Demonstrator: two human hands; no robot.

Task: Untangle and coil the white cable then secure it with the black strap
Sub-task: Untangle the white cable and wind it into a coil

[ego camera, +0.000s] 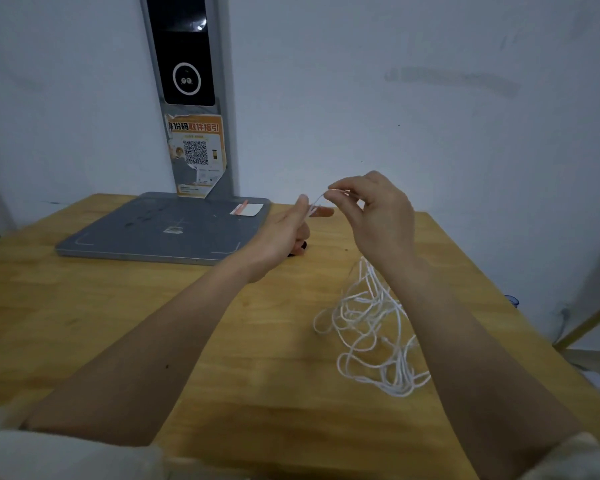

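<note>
White cable (371,327) tangled on surface (118,323) below right hand (378,216); both hands pinching one raised strand, left hand (284,233) alongside. Black strap (300,249) under left.

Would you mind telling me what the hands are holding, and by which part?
Both the left hand and right hand pinch the white cable near one end; its tangle trails onto the table.
</note>
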